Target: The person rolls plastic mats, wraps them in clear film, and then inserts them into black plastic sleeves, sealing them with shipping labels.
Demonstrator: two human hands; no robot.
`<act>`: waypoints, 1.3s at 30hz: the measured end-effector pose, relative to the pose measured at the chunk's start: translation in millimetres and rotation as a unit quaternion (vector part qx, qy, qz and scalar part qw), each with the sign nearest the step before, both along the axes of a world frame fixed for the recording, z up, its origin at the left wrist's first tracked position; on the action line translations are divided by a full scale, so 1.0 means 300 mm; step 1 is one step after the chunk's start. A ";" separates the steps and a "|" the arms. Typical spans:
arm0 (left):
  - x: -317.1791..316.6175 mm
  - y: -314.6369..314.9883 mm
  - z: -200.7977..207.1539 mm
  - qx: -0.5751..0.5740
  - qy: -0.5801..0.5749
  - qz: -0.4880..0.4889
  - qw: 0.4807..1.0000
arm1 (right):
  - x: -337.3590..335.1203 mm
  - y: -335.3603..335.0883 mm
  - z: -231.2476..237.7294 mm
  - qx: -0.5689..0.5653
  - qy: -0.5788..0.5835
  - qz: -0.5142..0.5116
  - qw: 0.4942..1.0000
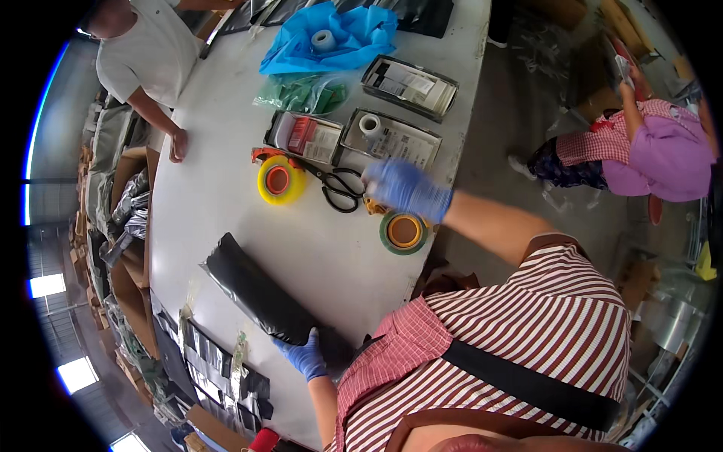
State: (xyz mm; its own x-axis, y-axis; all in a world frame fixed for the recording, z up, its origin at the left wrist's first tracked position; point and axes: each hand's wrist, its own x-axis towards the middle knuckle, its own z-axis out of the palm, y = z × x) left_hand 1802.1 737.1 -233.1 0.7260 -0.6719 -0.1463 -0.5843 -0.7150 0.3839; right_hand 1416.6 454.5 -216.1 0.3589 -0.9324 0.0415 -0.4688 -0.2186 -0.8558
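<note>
My left hand (304,356), in a blue glove, grips the near end of a long package wrapped in black plastic (260,290), which lies slantwise on the table. My right hand (403,186), also gloved in blue, is over the table's right side and smeared by motion, so its fingers cannot be made out. Close by it are black-handled scissors (339,197), a tray with a white roll and labels (407,145), and a green tape roll with an orange core (404,231). Left of the scissors sits a yellow tape dispenser roll (282,181).
Farther back are two more label trays (312,129) (422,84), a green plastic bag (309,94) and a blue sheet (294,38). Flat black packages (218,361) lie at the near left. One person (154,53) stands across the table, another (633,147) to the right. Cartons (132,264) line the left side.
</note>
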 end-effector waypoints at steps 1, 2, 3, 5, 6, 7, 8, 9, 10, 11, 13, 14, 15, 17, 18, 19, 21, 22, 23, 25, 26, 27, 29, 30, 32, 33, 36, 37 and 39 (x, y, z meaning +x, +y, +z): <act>0.032 0.021 -0.021 -0.048 0.038 -0.015 0.998 | -0.080 -0.072 -0.030 -0.085 0.080 -0.049 0.992; 0.029 0.017 -0.022 -0.046 0.037 -0.017 0.998 | -0.138 -0.122 -0.033 -0.041 0.175 -0.035 0.983; 0.026 0.017 -0.019 -0.043 0.032 -0.013 0.998 | -0.165 -0.161 -0.032 0.002 0.266 -0.016 0.964; 0.011 -0.003 -0.007 -0.040 0.027 -0.015 0.999 | -0.175 -0.203 -0.159 -0.001 0.333 -0.022 0.943; -0.005 -0.009 0.000 -0.019 0.007 -0.006 1.000 | -0.163 -0.210 -0.168 -0.004 0.401 -0.022 0.916; -0.014 -0.013 0.005 0.002 -0.013 0.003 1.000 | -0.159 -0.206 -0.176 0.008 0.411 -0.018 0.911; -0.015 -0.015 0.004 0.003 -0.014 0.002 1.000 | -0.161 -0.209 -0.184 0.009 0.411 -0.017 0.912; -0.014 -0.013 0.004 -0.010 0.001 0.011 1.000 | -0.160 -0.210 -0.193 0.001 0.394 -0.022 0.919; -0.013 -0.011 0.003 -0.023 0.016 0.019 0.999 | -0.161 -0.210 -0.203 -0.007 0.377 -0.028 0.926; -0.009 -0.004 0.000 -0.022 0.015 0.019 0.999 | -0.162 -0.210 -0.212 -0.006 0.376 -0.027 0.926; 0.000 0.000 -0.003 -0.057 0.033 0.011 0.998 | -0.172 -0.217 -0.230 -0.010 0.384 0.016 0.923; 0.004 0.000 -0.008 -0.059 0.032 0.010 0.998 | -0.172 -0.221 -0.238 -0.011 0.384 0.014 0.923; 0.003 -0.005 -0.009 -0.072 0.046 0.016 0.996 | -0.170 -0.228 -0.246 -0.001 0.397 0.041 0.917; 0.001 -0.014 -0.008 -0.088 0.060 0.020 0.994 | -0.181 -0.233 -0.259 0.006 0.409 0.064 0.910; -0.003 -0.021 -0.002 -0.100 0.079 0.022 0.992 | -0.189 -0.233 -0.249 -0.009 0.391 0.045 0.919; -0.009 -0.031 0.004 -0.112 0.099 0.023 0.989 | -0.200 -0.232 -0.239 -0.024 0.373 0.025 0.927; -0.028 -0.041 0.032 -0.087 0.068 0.023 0.994 | -0.238 -0.214 -0.173 -0.050 0.322 -0.012 0.945; -0.044 -0.044 0.054 -0.057 0.040 0.023 0.997 | -0.245 -0.200 -0.118 -0.071 0.270 -0.047 0.959; -0.069 -0.064 0.082 -0.060 0.041 0.019 0.997 | -0.251 -0.167 -0.019 -0.035 0.237 -0.081 0.967; -0.140 -0.087 0.134 0.042 -0.276 -0.093 0.956 | -0.179 -0.065 0.071 -0.048 0.090 -0.015 0.995; -0.196 -0.139 0.159 0.037 -0.272 -0.104 0.956 | -0.145 0.013 0.098 -0.072 0.049 0.012 0.996; -0.258 -0.171 0.180 -0.097 0.039 -0.130 0.986 | -0.073 0.093 0.107 -0.096 0.003 0.054 0.994; -0.406 -0.261 0.279 -0.189 0.427 -0.180 0.866 | 0.061 0.252 0.090 -0.082 -0.058 0.123 0.987; -0.475 -0.298 0.329 -0.152 0.502 -0.216 0.823 | 0.122 0.320 0.063 -0.104 -0.048 0.134 0.984; -0.483 -0.295 0.293 -0.128 0.495 -0.218 0.831 | 0.176 0.415 0.108 -0.070 -0.060 0.192 0.977; -0.485 -0.293 0.300 -0.131 0.505 -0.193 0.831 | 0.180 0.428 0.127 -0.058 -0.070 0.199 0.976; -0.475 -0.260 0.326 -0.187 0.517 -0.150 0.822 | 0.183 0.438 0.146 -0.138 -0.081 0.104 0.982; -0.467 -0.243 0.330 -0.239 0.520 -0.129 0.810 | 0.179 0.439 0.154 -0.184 -0.081 0.056 0.978; -0.458 -0.227 0.331 -0.245 0.470 -0.144 0.836 | 0.165 0.439 0.168 -0.073 -0.099 0.093 0.988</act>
